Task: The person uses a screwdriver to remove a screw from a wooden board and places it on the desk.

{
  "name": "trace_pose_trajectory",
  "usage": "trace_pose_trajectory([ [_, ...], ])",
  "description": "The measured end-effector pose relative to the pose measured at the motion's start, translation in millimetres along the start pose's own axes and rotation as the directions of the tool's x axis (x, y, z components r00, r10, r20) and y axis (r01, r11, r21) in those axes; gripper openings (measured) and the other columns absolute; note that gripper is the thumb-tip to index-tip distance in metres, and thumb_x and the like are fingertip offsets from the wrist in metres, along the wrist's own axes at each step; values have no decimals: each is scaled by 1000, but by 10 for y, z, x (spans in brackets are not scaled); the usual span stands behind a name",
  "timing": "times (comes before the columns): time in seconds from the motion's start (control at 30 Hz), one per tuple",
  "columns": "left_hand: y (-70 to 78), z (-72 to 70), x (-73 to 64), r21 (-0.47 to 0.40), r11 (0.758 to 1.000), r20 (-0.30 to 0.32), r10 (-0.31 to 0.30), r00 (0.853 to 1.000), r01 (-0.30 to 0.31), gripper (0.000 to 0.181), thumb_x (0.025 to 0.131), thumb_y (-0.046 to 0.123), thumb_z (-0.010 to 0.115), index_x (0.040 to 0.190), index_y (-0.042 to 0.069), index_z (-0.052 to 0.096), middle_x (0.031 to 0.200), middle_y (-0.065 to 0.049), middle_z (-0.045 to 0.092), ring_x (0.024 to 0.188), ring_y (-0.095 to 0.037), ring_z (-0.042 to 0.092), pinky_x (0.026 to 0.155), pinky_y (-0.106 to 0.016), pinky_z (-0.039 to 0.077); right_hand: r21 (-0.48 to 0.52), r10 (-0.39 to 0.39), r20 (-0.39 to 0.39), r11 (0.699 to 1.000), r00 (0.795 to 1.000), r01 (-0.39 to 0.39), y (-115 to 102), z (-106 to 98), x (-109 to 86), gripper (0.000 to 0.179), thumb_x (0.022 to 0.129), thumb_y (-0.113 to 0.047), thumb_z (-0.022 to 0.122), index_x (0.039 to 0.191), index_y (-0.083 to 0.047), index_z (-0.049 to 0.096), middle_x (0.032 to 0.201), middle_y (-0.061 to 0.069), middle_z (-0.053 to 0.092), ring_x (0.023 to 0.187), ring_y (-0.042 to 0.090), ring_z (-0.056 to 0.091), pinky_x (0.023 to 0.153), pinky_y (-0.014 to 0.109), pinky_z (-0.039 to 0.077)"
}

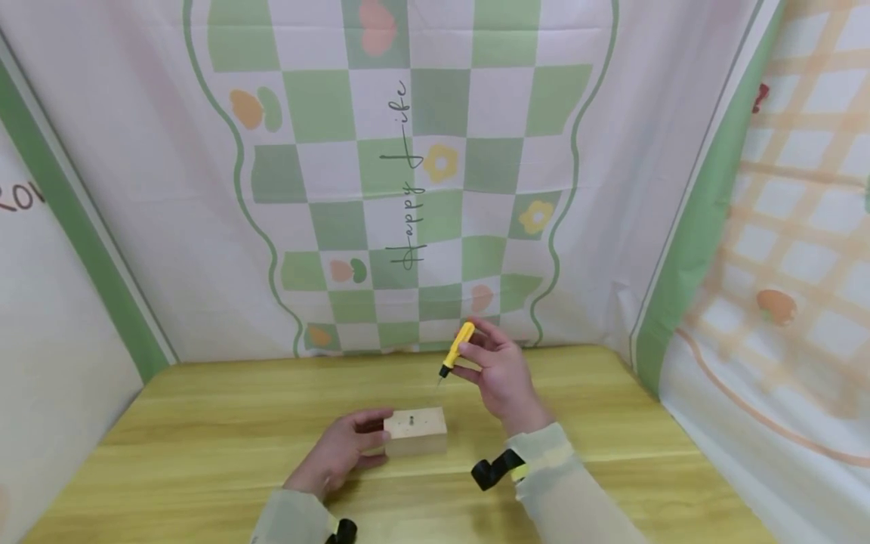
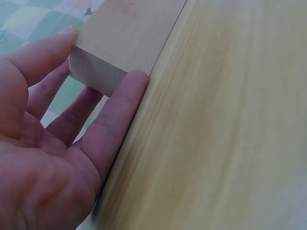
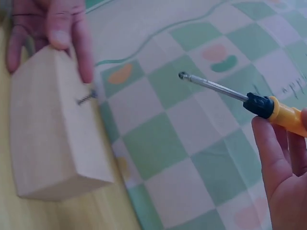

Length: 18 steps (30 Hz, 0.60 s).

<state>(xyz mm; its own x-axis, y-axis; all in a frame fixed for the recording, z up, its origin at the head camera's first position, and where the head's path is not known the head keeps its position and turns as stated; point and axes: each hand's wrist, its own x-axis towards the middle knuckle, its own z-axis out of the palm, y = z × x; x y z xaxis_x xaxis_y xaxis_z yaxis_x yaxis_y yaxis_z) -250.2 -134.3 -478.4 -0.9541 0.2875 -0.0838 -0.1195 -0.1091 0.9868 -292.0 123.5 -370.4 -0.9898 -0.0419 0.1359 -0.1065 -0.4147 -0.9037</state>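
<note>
Left hand (image 2: 43, 167) pinches the wooden block (image 1: 416, 444) at nine o'clock, apparently steadying its protruding screw (image 1: 411, 421); at one o'clock, the right hand (image 1: 499, 370) grips a screwdriver (image 1: 458, 349) clear above.

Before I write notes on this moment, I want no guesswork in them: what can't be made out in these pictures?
- Lower end of the screw, right wrist view: hidden by the wooden block.
- Underside of the wooden block, head view: faces away from the camera.
- Tip of the screwdriver, right wrist view: too blurred to tell its exact shape.
- Part of the right hand, right wrist view: cut off by the right edge.
</note>
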Motion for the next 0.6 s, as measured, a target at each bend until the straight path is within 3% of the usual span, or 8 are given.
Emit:
trace_pose_trajectory([
  [0.37,-16,-11,15,6,1000,-2,-10,1000,10,53,90,2,71,140,-4,52,133,-23,55,105,-33,63,85,-47,57,-202,-45,19,978,999,48,290,198,-19,46,90,11,65,133,-7,64,119,24,57,100,33,63,80,46,59],
  [0.6,-8,-25,25,9,1000,-5,-23,1000,23,52,90,3,71,139,-2,54,133,-22,55,107,-34,62,86,-46,57,-290,-53,35,955,998,61,357,260,-32,44,90,11,65,130,-7,66,118,20,58,99,32,63,78,43,60],
])
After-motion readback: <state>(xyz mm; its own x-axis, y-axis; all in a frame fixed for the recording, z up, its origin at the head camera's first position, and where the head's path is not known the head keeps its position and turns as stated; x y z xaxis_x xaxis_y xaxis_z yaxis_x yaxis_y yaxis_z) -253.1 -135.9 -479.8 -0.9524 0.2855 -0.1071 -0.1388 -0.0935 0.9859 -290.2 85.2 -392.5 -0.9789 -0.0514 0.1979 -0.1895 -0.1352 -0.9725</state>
